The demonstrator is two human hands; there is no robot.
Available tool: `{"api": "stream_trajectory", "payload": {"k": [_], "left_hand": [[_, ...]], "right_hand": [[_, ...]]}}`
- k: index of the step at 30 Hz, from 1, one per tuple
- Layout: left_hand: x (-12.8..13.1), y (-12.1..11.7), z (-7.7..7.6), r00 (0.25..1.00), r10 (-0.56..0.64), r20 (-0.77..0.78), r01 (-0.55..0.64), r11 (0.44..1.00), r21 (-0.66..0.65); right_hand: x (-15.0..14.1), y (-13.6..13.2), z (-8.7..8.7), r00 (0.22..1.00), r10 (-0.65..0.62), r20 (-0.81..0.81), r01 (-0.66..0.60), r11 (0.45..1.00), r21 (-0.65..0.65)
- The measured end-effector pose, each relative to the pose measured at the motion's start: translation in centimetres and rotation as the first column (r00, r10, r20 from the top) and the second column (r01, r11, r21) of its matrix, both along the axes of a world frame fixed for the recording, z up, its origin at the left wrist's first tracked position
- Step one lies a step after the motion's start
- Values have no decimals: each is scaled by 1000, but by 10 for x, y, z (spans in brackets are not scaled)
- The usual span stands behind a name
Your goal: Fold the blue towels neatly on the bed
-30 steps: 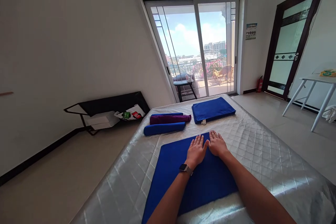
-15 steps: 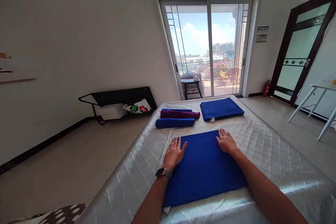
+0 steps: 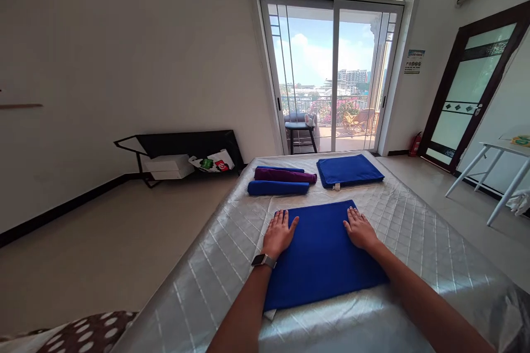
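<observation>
A flat, folded blue cloth lies in front of me on the silvery quilted mattress. My left hand rests flat on its far left edge, fingers stretched out; a watch is on that wrist. On the far right edge, my right hand lies flat with its fingers out, pressing the cloth. Beyond them, two blue rolls and a purple roll of fabric lie side by side, the nearest being a blue roll. To their right sits a folded blue stack of cloth with a small white tag.
A black rack holding a white box and a printed bag stands by the left wall. Past the mattress are sliding glass doors. At the right are a white table, a fire extinguisher and a dark-framed door.
The camera view has shifted slightly. Both hands stay flat on the blue cloth in nearly the same places, and the rolls and stack have not moved.
</observation>
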State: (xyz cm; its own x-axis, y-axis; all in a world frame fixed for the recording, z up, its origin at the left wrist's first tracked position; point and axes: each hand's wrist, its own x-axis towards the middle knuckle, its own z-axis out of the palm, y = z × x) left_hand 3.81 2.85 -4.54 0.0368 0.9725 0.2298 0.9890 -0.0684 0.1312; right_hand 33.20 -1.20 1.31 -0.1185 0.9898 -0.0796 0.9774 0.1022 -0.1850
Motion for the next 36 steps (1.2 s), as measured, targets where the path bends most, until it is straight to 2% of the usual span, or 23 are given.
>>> {"api": "stream_trajectory", "payload": {"k": [11, 14, 17, 19, 22, 24, 26, 29, 32, 36], "left_hand": [[-3, -1, 5, 999, -1, -46, -4, 995, -101], [-4, 1, 12, 993, 20, -112, -40, 984, -174], [0, 3, 24, 986, 49, -157, -77, 981, -178], [15, 3, 33, 985, 35, -166, -55, 991, -119], [60, -2, 36, 982, -131, -134, 130, 991, -14], [100, -10, 31, 950, -296, -103, 299, 954, 16], [134, -19, 22, 905, -415, -96, 420, 907, 32], [158, -27, 11, 873, -476, -109, 481, 876, 28], [140, -28, 6, 884, -450, -125, 452, 892, -5], [71, -28, 2, 935, -322, -151, 318, 947, -53]], "right_hand": [[0, -2, 0, 995, 8, -94, -8, 1000, 4], [-1, -2, -1, 994, 3, -105, -4, 1000, -7], [-2, -2, -1, 991, -2, -131, 1, 1000, -4], [-3, -2, -1, 988, -7, -151, 8, 1000, 6], [-3, -2, -3, 988, -9, -156, 13, 1000, 24], [-2, -2, -5, 990, -3, -142, 9, 999, 39], [-1, -2, -8, 992, 19, -128, -12, 998, 54], [0, -2, -9, 991, 47, -128, -40, 997, 59], [-1, -2, -7, 990, 16, -143, -10, 999, 47], [-2, -2, -3, 989, -6, -146, 9, 1000, 17]]}}
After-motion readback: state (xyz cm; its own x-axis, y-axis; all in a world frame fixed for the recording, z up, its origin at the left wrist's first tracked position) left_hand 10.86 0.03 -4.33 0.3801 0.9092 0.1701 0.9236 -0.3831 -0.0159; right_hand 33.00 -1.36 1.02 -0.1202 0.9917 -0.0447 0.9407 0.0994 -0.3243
